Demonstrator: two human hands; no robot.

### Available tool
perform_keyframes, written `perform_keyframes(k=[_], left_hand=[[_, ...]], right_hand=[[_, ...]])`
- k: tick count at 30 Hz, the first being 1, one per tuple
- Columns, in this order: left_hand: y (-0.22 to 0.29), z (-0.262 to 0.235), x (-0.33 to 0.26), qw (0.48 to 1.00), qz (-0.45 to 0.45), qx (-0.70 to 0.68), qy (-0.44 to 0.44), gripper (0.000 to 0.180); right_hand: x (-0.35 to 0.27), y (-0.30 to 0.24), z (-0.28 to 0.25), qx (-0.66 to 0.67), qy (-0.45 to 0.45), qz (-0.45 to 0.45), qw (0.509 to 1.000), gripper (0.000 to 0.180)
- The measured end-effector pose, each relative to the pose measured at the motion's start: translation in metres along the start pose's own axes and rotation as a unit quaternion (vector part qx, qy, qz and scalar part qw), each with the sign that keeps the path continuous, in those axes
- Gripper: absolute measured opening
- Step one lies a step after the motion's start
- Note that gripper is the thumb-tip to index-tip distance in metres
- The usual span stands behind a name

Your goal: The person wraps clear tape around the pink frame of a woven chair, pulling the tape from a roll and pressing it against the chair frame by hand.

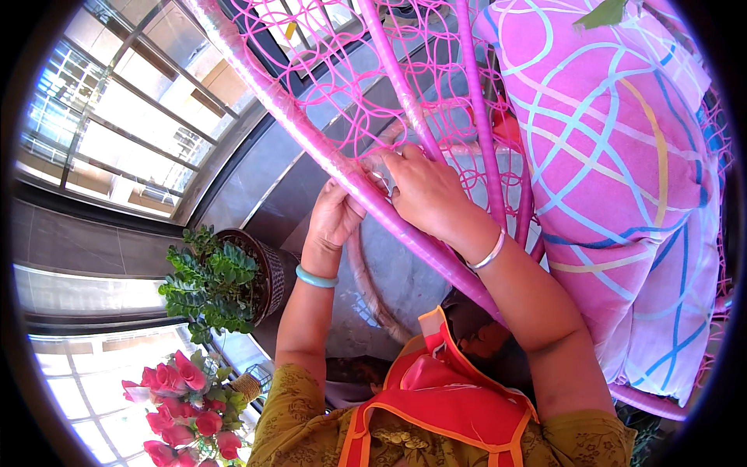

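Working close against a pink metal-framed hanging chair point(327, 156), both hands raised to its slanting front tube wrapped in clear film. Left hand point(334, 214) tucked behind and under the tube, fingers curled round it from the far side, apparently gripping, though the fingertips stay hidden by the tube itself. Right hand point(424, 191) laid over the tube and the pink lattice just above, fingers bent and pressing at the spot where the film looks bunched; pinching the wrap or merely pushing on it, cannot tell. Green bangle point(315, 277) on the left wrist, silver bangle point(489, 254) on the right. Pink cushion point(622, 179) with looping coloured lines filling the seat just to the right, touching the frame. Round grey table point(405, 272) below the hands, behind the tube. Potted green plant point(214, 284) in a dark woven basket lower left, bunch of pink roses point(183, 412) below it. Likely risks, judged from the pose: film tearing unevenly if pulled hard by the right fingers; fingertips caught in the narrow lattice loops; frame swinging away if the left grip slackens, tipping the cushion forward.
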State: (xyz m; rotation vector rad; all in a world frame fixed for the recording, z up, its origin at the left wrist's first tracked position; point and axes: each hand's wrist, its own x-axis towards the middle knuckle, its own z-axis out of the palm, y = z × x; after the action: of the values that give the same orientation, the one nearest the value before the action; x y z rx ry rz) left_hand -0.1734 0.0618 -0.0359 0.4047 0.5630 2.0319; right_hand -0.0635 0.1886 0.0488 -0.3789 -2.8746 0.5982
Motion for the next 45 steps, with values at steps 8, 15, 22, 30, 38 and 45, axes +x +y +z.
perform_keyframes(k=[8, 15, 22, 30, 38, 45], left_hand=[[0.009, 0.033, -0.017, 0.996, -0.028, -0.085, -0.025, 0.060], [0.015, 0.048, -0.008, 0.981, -0.069, 0.106, 0.144, 0.023], [0.020, 0.050, -0.016, 0.989, -0.062, 0.085, 0.107, 0.021], [0.023, 0.048, -0.031, 0.995, -0.061, 0.074, 0.028, 0.023], [0.023, 0.054, -0.038, 0.997, -0.031, 0.072, 0.009, 0.023], [0.020, 0.049, -0.038, 0.995, -0.019, 0.096, 0.008, 0.021]], right_hand=[[-0.003, 0.003, -0.001, 0.022, 0.014, -0.018, 1.000, 0.036], [-0.003, 0.002, -0.005, 0.057, -0.044, 0.020, 0.997, 0.052], [-0.006, 0.005, -0.009, 0.098, -0.046, -0.020, 0.994, 0.054], [-0.004, 0.018, -0.004, 0.208, -0.071, -0.103, 0.970, 0.045], [0.000, 0.015, -0.017, 0.298, -0.147, -0.091, 0.939, 0.031], [0.000, 0.008, -0.026, 0.240, -0.137, -0.112, 0.954, 0.009]])
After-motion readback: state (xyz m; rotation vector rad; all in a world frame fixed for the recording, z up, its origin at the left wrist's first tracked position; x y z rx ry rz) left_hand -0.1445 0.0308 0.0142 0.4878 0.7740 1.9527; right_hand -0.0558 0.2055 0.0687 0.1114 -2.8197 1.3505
